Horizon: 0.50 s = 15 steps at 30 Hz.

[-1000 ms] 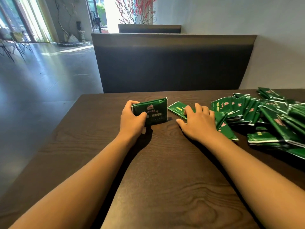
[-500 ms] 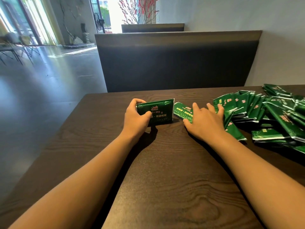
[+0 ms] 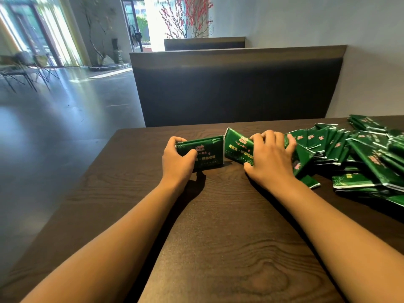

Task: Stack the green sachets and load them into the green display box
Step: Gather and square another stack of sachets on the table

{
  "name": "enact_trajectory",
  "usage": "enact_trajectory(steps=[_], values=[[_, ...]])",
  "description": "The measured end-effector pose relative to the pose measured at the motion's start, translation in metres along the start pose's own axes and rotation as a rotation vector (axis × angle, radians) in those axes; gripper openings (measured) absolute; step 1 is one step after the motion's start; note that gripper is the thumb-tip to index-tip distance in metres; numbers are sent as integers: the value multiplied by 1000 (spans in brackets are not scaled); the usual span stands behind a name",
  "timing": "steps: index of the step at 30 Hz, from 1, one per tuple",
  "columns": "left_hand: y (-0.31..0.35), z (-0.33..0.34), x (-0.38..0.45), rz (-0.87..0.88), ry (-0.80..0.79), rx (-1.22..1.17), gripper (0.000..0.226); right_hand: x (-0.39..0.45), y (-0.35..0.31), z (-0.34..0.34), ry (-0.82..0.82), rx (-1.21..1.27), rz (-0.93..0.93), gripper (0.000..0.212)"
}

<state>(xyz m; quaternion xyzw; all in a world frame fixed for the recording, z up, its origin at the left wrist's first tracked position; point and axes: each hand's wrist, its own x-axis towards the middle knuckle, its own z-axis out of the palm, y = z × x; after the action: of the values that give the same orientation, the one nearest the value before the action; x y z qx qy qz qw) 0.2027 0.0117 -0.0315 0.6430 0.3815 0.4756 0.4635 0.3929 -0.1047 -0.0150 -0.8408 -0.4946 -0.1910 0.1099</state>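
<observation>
My left hand (image 3: 178, 162) grips a small stack of green sachets (image 3: 207, 153) standing on edge on the dark wooden table (image 3: 218, 226). Just right of it, my right hand (image 3: 270, 160) holds another green sachet (image 3: 237, 147), tilted with its left end raised, thumb under it and fingers curled over its top edge. The raised sachet's left end nearly touches the stack. A loose pile of green sachets (image 3: 360, 154) spreads over the table's right side. No green display box is in view.
A single sachet (image 3: 354, 181) lies flat at the pile's near edge. A dark bench backrest (image 3: 236, 88) stands behind the table's far edge. The table's left edge drops to a grey floor (image 3: 54, 132).
My right hand went from lying flat on a sachet to gripping it and lifting its left end toward the stack. My left hand kept its grip on the stack.
</observation>
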Motion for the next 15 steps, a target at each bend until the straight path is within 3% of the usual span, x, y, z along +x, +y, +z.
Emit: enact_trajectory(steps=[8,12,15], values=[[6,-28,-16,-60,4,51,21,1,-1,-4,59,26,-9,58],[1,-42,-26,-67,-15,4,24,0,-2,-1,147,112,-85,32],[3,-40,-26,-76,-39,1,26,-2,-1,-5,183,307,-116,20]])
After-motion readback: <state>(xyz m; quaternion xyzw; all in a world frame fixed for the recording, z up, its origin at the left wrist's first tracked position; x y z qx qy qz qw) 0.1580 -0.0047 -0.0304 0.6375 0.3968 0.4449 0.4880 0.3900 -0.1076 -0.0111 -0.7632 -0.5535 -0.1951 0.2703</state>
